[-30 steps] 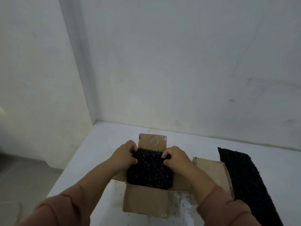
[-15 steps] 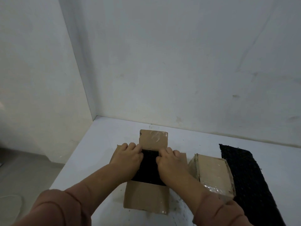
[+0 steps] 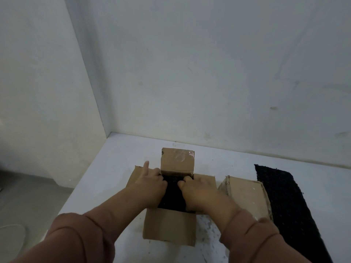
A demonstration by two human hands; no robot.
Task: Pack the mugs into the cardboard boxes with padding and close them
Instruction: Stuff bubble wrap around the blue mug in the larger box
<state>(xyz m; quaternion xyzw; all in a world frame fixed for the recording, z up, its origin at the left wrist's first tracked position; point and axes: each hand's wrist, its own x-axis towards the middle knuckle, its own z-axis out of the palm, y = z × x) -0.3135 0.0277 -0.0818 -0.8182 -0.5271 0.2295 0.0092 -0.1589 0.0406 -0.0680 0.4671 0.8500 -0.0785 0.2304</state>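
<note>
Both hands, the left hand [image 3: 152, 184] and right hand [image 3: 195, 186], pressed flat on the black padding [image 3: 172, 194] inside the open cardboard box [image 3: 169, 230], gripping nothing; no mug was visible. Uneven pressure could probably buckle a side flap. The closed box [image 3: 245, 196] sat just beside, leaving little room rightward, while the table [image 3: 117, 154] lay open leftward.
</note>
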